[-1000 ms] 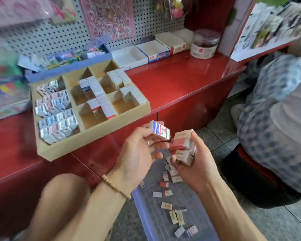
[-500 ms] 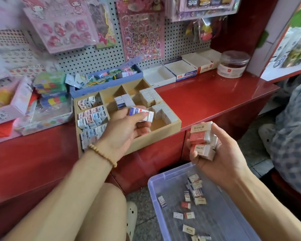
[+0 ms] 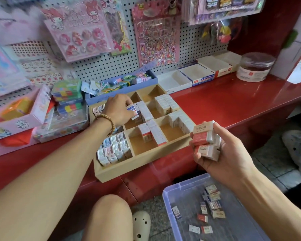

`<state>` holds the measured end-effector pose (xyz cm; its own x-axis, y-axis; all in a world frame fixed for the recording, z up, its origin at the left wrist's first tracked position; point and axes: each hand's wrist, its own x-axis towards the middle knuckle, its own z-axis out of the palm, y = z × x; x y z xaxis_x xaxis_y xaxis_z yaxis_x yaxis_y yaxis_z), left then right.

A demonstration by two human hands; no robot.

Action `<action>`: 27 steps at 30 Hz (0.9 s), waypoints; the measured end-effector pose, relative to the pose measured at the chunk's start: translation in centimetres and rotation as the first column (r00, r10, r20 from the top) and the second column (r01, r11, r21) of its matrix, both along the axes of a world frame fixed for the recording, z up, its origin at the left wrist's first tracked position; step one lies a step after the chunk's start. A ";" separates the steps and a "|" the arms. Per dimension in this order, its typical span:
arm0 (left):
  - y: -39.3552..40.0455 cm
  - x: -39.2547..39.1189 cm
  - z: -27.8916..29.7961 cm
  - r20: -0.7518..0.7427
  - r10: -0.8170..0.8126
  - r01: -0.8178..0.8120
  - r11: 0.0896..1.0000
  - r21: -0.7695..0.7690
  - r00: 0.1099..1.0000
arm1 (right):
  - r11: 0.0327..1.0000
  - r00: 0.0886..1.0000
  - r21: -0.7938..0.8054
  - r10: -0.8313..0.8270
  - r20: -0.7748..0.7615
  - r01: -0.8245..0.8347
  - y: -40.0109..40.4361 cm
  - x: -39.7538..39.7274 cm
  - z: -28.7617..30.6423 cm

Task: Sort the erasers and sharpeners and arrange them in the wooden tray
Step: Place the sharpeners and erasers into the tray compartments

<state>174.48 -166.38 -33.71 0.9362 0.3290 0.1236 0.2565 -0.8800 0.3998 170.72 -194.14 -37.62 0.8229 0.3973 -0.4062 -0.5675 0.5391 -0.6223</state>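
The left hand [image 3: 119, 110] pinches a blue-striped eraser [image 3: 133, 111] over a middle compartment of the wooden tray [image 3: 142, 164], against the row already standing there; it is being slotted in. Half a second ago that eraser hung nearer the tray's front. The right hand [image 3: 221, 150], beside the tray's front right corner, clutches a stack of red erasers [image 3: 204, 140]; one likely goes next.

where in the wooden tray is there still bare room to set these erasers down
Bare floor shows in the wooden tray: the front middle compartment, the front right one beside its eraser rows, and the two far compartments. It is crowded in the left column of small boxes and the middle stack where the left hand holds an eraser.
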 end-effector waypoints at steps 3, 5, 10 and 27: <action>0.1 1.2 -1.2 -0.007 -0.046 0.046 0.997 0.057 0.999 | 1.000 1.000 0.003 -0.006 0.003 0.006 -0.1 0.1 -0.1; 0.1 1.6 -2.0 -0.001 -0.064 0.063 0.991 0.119 0.998 | 1.000 1.000 0.005 -0.010 0.007 0.010 -0.1 0.1 0.0; 0.0 1.9 -3.6 0.034 -0.063 0.058 0.990 0.129 0.997 | 1.000 1.000 0.018 -0.010 0.006 0.010 -0.6 -0.1 -0.1; -7.5 -1.6 -0.4 0.272 -0.351 0.393 0.912 -0.119 0.896 | 0.996 0.996 0.042 0.078 0.031 -0.079 -0.1 -1.1 0.1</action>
